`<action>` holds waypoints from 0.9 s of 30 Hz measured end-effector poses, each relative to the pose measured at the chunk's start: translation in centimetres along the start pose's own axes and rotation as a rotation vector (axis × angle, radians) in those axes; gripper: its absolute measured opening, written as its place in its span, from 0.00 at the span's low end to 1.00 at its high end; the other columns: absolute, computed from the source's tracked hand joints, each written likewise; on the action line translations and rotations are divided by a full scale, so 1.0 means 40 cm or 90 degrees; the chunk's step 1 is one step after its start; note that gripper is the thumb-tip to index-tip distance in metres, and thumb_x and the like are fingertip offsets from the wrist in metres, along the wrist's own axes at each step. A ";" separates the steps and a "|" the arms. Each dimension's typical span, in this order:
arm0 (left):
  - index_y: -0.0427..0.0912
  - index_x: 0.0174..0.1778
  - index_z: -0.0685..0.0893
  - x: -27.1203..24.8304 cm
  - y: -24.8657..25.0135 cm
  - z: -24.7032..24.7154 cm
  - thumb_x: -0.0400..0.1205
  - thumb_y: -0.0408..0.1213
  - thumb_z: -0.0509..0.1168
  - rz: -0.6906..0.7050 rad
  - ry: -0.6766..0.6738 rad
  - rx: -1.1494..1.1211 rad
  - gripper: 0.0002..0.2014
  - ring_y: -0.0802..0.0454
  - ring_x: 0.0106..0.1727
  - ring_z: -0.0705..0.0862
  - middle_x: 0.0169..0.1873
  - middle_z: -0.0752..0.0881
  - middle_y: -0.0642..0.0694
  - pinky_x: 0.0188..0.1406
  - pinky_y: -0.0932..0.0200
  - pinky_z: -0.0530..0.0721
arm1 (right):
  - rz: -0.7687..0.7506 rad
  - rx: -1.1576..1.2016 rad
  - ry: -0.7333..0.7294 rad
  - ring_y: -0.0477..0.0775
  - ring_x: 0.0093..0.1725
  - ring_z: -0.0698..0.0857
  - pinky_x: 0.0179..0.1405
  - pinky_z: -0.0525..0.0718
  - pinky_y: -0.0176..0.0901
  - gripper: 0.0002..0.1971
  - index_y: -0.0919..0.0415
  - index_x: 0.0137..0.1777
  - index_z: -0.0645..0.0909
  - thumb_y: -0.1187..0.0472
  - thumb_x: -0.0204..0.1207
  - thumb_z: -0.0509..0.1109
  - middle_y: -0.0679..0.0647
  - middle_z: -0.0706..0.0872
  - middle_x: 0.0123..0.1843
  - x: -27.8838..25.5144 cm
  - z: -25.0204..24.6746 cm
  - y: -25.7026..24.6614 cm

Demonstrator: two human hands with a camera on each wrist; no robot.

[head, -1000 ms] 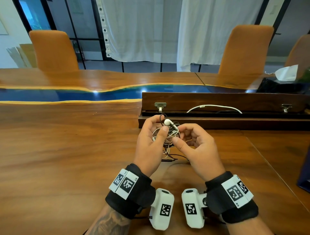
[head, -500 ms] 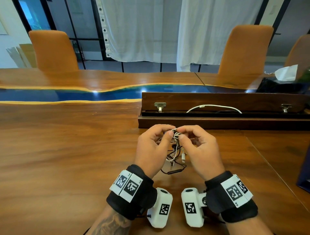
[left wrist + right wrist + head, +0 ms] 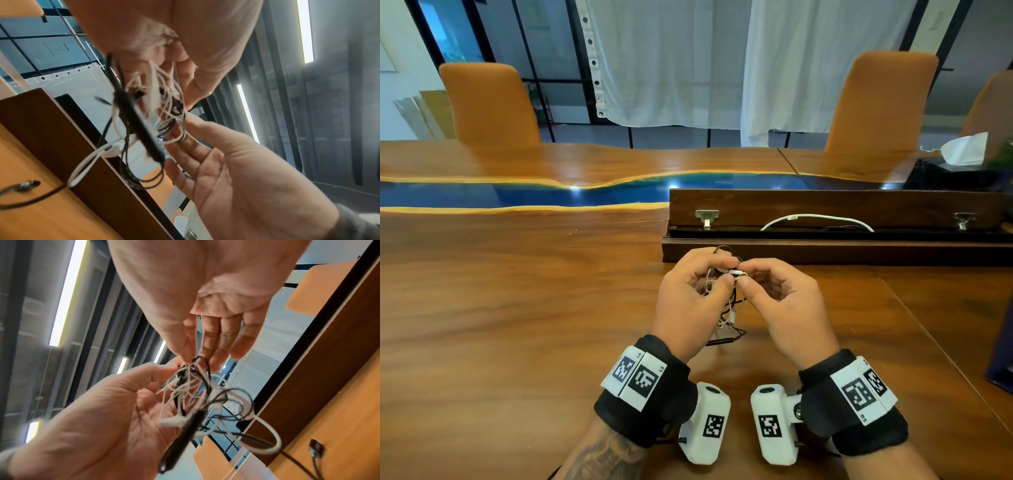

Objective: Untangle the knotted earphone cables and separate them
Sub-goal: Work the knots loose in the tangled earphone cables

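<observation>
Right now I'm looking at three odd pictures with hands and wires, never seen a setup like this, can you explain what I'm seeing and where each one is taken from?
There is no machine here: a person works with two bare hands, wearing cameras. The wide picture comes from a camera on the head, looking down at the left hand and right hand. The white boxes strapped at the wrists are two more cameras; they give the other two pictures, looking up along each palm, which is why you see ceiling lights.

Both hands pinch a tangle of earphone cables, thin white and black wires knotted together, held just above a wooden table. Loose loops hang down, and the lowest black one seems to reach the wood. The left wrist view shows the same knot from below, as does the right wrist view.

Behind the hands is a long open wooden box with a white cable inside.
</observation>
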State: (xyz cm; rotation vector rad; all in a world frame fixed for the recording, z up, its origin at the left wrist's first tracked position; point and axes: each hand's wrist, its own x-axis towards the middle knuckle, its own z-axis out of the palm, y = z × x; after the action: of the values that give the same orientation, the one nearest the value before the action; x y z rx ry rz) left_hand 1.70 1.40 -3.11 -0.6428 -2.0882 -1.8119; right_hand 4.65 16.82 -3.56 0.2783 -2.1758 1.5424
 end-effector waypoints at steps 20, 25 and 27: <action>0.44 0.56 0.89 0.004 -0.006 -0.004 0.88 0.31 0.63 -0.018 0.028 0.040 0.10 0.59 0.47 0.87 0.43 0.89 0.53 0.45 0.67 0.84 | -0.003 -0.073 -0.019 0.40 0.49 0.85 0.42 0.80 0.27 0.07 0.46 0.51 0.85 0.61 0.83 0.71 0.39 0.87 0.44 -0.001 0.000 -0.012; 0.43 0.55 0.87 0.006 -0.003 -0.005 0.88 0.28 0.62 -0.033 0.053 -0.013 0.10 0.55 0.43 0.87 0.40 0.88 0.48 0.45 0.60 0.87 | 0.007 -0.002 -0.008 0.44 0.44 0.84 0.41 0.81 0.32 0.06 0.50 0.51 0.85 0.59 0.87 0.66 0.44 0.86 0.43 0.000 0.006 -0.015; 0.44 0.59 0.86 0.011 -0.007 -0.006 0.87 0.26 0.62 -0.042 0.067 -0.037 0.11 0.55 0.43 0.87 0.39 0.87 0.47 0.47 0.61 0.87 | 0.011 0.042 0.010 0.47 0.43 0.84 0.42 0.84 0.36 0.08 0.54 0.50 0.84 0.59 0.88 0.64 0.48 0.86 0.42 0.002 0.004 -0.015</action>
State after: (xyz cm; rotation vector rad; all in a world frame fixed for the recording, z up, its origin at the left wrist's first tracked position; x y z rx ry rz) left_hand 1.17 1.19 -3.08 -0.4860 -2.0181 -1.9048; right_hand 4.78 16.46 -3.08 0.2682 -2.1232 1.6221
